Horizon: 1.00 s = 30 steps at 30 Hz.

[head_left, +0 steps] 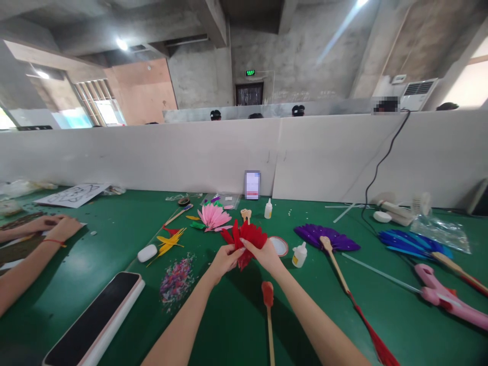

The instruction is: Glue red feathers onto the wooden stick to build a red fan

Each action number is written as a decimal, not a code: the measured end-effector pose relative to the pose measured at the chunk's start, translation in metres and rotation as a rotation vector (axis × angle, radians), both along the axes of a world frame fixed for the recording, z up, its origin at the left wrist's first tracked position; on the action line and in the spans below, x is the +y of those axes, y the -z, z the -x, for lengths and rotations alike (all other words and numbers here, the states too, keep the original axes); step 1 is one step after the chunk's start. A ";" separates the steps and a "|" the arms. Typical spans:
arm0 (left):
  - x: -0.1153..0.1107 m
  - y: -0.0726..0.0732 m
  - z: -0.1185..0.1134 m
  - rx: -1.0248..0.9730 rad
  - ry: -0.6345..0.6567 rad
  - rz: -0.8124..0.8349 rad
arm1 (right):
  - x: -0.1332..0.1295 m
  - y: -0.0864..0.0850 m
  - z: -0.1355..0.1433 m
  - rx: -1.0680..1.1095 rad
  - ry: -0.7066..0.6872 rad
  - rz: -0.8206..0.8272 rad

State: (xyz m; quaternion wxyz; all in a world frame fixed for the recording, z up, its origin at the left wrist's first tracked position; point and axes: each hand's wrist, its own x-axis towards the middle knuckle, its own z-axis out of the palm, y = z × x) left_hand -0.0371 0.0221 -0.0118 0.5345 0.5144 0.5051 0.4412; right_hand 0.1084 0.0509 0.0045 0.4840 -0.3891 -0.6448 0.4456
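Note:
Over the middle of the green table, a bunch of red feathers (249,234) is spread out like a fan. My left hand (224,260) pinches its lower left side between thumb and fingers. On the right side my right hand (268,255) is closed on the same bunch, its thumb close to the left one. Below my hands lies a wooden stick with a reddish, flattened head (268,294). A round white lid with a red rim (278,247) sits just behind my right hand, and a small glue bottle (299,255) stands to its right.
Pink feathers (213,217), yellow feathers (171,242) and colourful scraps (177,278) lie left; a phone (95,320) is nearer. Rightward are a purple feather fan (328,237), a blue one (414,244) and a pink glue gun (438,295). Another person's hands (63,229) work far left.

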 end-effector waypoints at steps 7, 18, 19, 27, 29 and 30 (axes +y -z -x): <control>0.001 -0.003 -0.001 -0.066 -0.097 0.008 | 0.000 0.003 0.001 0.078 0.073 0.029; 0.004 -0.004 -0.008 -0.107 -0.341 -0.057 | 0.005 0.015 0.003 0.088 0.166 0.027; 0.003 -0.004 -0.008 -0.105 -0.375 -0.067 | 0.004 0.014 0.004 0.092 0.178 0.026; 0.005 -0.006 -0.004 -0.257 -0.543 -0.079 | -0.003 0.007 0.007 0.079 0.220 0.065; 0.007 -0.003 -0.004 -0.316 -0.564 -0.077 | -0.007 0.004 0.009 0.076 0.218 0.049; 0.009 -0.001 -0.004 -0.346 -0.572 -0.080 | -0.008 0.003 0.009 0.068 0.218 0.035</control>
